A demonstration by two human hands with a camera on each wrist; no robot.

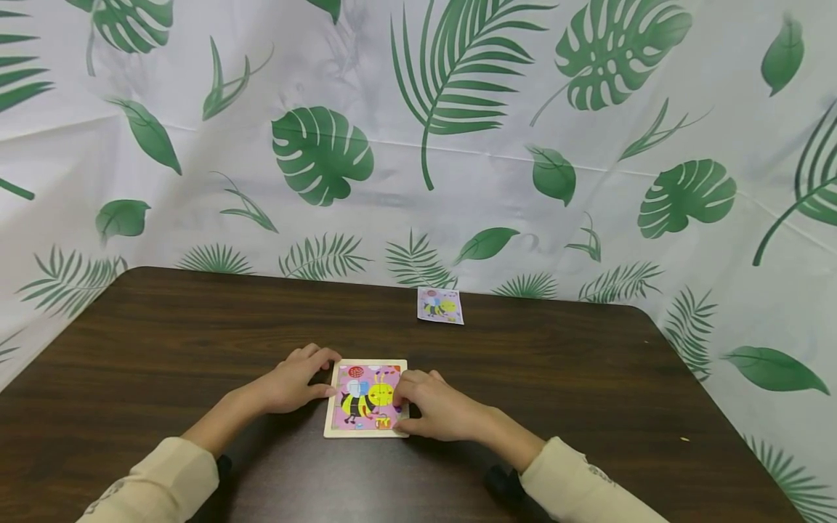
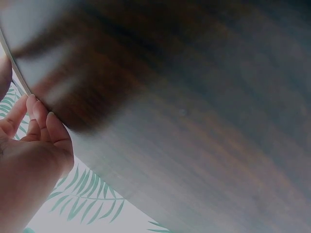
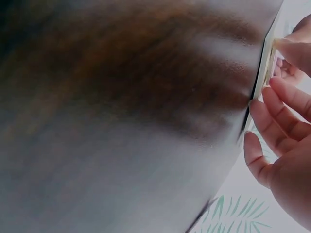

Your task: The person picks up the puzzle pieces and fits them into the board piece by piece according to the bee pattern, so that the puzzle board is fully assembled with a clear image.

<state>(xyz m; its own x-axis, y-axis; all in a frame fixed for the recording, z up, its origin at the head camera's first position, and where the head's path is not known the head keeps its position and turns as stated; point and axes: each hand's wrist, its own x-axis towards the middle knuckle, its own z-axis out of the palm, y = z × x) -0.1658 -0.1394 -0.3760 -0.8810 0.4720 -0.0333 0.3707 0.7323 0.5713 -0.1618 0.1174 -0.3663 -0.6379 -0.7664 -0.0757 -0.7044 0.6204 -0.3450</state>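
A square wooden puzzle (image 1: pixel 356 405) with a light frame lies flat on the table, its pieces forming a yellow-and-black bee on pink. My left hand (image 1: pixel 296 379) rests at its left side, with index fingertip by the upper left corner and thumb at the left edge. Over the right edge lies my right hand (image 1: pixel 439 405), its fingers touching the puzzle and its thumb by the lower right corner, hiding part of that side. In the right wrist view, relaxed fingertips sit along the frame edge (image 3: pixel 259 80). The left wrist view shows the left fingers (image 2: pixel 59 132) at the table surface.
A small picture card (image 1: pixel 440 306) with the same bee lies at the back of the dark wooden table (image 1: pixel 196 319). Behind the table hangs a white cloth (image 1: pixel 392 218) printed with green leaves. A tiny pale scrap (image 1: pixel 684 439) lies at the right.
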